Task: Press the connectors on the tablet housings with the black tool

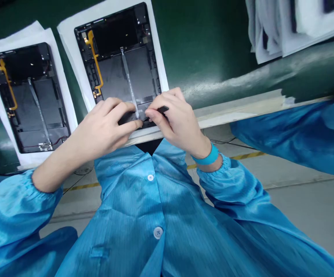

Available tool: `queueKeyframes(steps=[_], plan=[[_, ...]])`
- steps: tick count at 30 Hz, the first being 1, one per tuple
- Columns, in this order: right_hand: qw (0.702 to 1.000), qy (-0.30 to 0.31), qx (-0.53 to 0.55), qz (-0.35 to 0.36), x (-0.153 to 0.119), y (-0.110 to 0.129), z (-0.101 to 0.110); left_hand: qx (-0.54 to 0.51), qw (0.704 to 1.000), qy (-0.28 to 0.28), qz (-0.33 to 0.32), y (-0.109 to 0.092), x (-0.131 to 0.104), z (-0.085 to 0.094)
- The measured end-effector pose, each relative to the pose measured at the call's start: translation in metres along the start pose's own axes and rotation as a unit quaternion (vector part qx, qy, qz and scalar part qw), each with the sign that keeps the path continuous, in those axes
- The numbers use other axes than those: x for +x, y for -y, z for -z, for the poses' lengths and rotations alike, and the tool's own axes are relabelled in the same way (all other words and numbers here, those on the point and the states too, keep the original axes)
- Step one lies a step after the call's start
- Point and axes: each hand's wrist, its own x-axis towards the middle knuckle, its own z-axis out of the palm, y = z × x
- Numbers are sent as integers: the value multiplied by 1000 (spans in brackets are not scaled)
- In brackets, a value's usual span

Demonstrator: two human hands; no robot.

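Observation:
An opened tablet housing lies on white sheets, with an orange flex cable at its left side and a grey ribbon cable down its middle. My left hand rests over the lower left of the housing, its fingers spread and fingertips touching near the ribbon's lower end. Just right of that end, my right hand pinches a thin dark tool, its tip low in the housing. The tool's tip and the parts under my fingers are partly hidden.
A second opened housing lies on white sheets at the left. More white sheets with dark items are at the upper right of the green table. Pale tape runs along the table's near edge. Blue fabric shows at the right.

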Motion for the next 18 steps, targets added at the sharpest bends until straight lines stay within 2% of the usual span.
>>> queueKeyframes(steps=[6,13,18], plan=[[999,28,-8,-25,4,-6,9,16,997,-69,24,-10,-13,-14],[997,-18,-5,-72,4,-4,15,-28,996,-46,75,-16,-16,-20],[997,-19,18,-76,2,2,16,-57,995,-33,70,-13,-16,-23]])
